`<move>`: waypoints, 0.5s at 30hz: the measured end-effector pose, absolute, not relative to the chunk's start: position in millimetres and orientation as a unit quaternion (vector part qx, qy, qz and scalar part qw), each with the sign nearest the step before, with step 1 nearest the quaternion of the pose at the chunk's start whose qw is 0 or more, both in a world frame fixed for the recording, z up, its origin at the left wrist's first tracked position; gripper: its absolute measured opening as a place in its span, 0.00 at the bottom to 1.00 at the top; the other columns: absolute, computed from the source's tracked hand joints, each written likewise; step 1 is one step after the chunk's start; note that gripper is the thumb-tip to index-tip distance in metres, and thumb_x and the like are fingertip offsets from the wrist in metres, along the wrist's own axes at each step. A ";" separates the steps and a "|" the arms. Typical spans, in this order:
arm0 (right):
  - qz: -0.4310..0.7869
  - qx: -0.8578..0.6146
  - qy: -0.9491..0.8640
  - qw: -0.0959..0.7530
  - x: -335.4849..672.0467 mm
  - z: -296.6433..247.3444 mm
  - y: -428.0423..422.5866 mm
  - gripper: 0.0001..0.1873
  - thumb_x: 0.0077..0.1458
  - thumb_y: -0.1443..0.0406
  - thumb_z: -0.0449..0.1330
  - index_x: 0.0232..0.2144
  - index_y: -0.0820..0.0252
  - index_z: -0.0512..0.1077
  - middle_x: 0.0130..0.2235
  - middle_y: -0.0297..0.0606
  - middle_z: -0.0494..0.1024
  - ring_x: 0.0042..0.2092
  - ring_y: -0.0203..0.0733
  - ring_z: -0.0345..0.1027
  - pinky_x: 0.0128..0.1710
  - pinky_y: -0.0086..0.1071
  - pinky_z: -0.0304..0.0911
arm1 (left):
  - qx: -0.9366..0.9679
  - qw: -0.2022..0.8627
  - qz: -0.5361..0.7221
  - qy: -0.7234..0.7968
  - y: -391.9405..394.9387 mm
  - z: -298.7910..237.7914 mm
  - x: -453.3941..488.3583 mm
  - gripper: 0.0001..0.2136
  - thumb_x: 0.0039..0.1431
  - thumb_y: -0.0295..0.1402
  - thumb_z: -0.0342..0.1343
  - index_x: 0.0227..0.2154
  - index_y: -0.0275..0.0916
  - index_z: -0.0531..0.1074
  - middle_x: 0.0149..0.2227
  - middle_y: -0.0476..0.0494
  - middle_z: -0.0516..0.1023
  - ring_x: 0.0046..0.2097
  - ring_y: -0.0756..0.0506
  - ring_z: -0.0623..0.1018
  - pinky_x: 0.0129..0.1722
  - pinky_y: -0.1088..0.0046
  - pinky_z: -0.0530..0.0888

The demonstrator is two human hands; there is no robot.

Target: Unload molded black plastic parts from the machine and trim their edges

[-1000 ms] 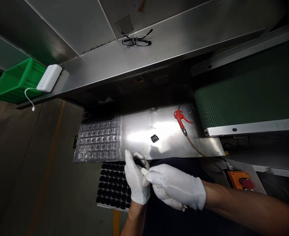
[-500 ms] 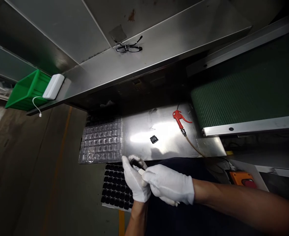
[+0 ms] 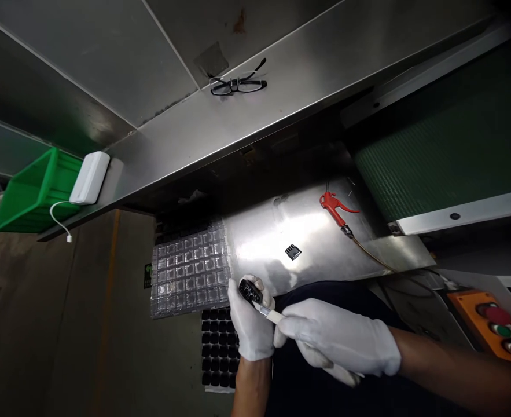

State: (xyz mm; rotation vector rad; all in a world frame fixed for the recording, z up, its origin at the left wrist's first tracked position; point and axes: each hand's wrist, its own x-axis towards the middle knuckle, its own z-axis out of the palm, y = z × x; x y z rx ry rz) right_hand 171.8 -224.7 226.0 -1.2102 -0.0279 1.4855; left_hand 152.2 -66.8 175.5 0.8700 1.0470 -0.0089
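Observation:
My left hand [image 3: 252, 327], in a white glove, grips a small black plastic part [image 3: 249, 291] with holes in its upper face. My gloved right hand [image 3: 328, 333] pinches a craft knife [image 3: 271, 313] with a pale handle. The blade's tip lies against the lower edge of the part, or very close to it. Beyond my hands, a black slotted piece [image 3: 293, 252] lies on the metal worktop [image 3: 259, 231]. To the left of my left hand is a clear plastic blister tray [image 3: 190, 266].
A red air blow gun [image 3: 335, 209] with a hose rests on the right of the worktop. A tray of black parts [image 3: 218, 353] sits lower left. Glasses [image 3: 238, 86], a white device [image 3: 90, 176] and a green bin [image 3: 33, 188] line the shelf. A green conveyor [image 3: 450, 145] and an orange button box [image 3: 485, 318] stand right.
The black part has turned so its holed face shows. My right hand has drawn back a little to the right, and more of the knife is visible. The view has shifted.

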 end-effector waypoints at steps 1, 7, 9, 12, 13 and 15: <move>0.627 -0.531 -0.014 0.570 173.5 226.3 -219.4 0.16 0.68 0.66 0.42 0.37 0.63 0.69 0.13 0.26 0.62 0.13 0.30 0.53 0.16 0.20 0.52 | 0.394 0.780 -0.012 0.486 -60.4 174.2 153.5 0.16 0.65 0.48 0.54 0.31 0.40 0.68 0.27 0.51 0.68 0.22 0.54 0.68 0.20 0.80 0.65; 0.590 -0.547 0.008 0.594 178.6 221.7 -192.7 0.17 0.70 0.61 0.44 0.38 0.62 0.69 0.14 0.24 0.63 0.13 0.30 0.54 0.16 0.21 0.52 | 0.464 0.786 -0.054 0.406 -24.4 162.4 156.1 0.21 0.66 0.54 0.51 0.34 0.39 0.72 0.27 0.50 0.71 0.22 0.53 0.67 0.20 0.78 0.65; 0.571 -0.560 0.032 0.599 180.2 220.6 -189.5 0.17 0.70 0.60 0.44 0.41 0.62 0.70 0.15 0.23 0.63 0.13 0.29 0.53 0.14 0.20 0.50 | 0.601 0.722 -0.066 0.335 -11.5 146.5 161.3 0.25 0.70 0.55 0.43 0.38 0.39 0.73 0.29 0.47 0.73 0.25 0.50 0.71 0.24 0.75 0.70; 0.513 -0.594 0.063 0.617 179.4 215.9 -191.8 0.19 0.72 0.58 0.43 0.42 0.64 0.70 0.15 0.23 0.61 0.13 0.28 0.50 0.14 0.19 0.48 | 0.799 0.543 -0.070 0.248 4.0 103.7 179.1 0.22 0.72 0.47 0.40 0.47 0.37 0.74 0.42 0.37 0.79 0.41 0.42 0.80 0.42 0.65 0.76; 0.495 -0.605 0.080 0.618 178.0 213.4 -194.0 0.20 0.72 0.57 0.43 0.43 0.64 0.69 0.15 0.23 0.61 0.12 0.28 0.49 0.14 0.19 0.48 | 0.828 0.505 -0.075 0.232 7.3 86.6 186.7 0.19 0.71 0.45 0.45 0.48 0.36 0.74 0.46 0.34 0.78 0.46 0.39 0.80 0.47 0.62 0.76; 0.475 -0.619 0.119 0.613 173.9 208.0 -199.3 0.21 0.71 0.55 0.44 0.44 0.65 0.69 0.15 0.22 0.61 0.12 0.28 0.49 0.13 0.19 0.47 | 0.855 0.468 -0.091 0.204 11.7 53.8 201.0 0.17 0.65 0.42 0.56 0.49 0.35 0.75 0.49 0.31 0.77 0.48 0.34 0.79 0.52 0.56 0.73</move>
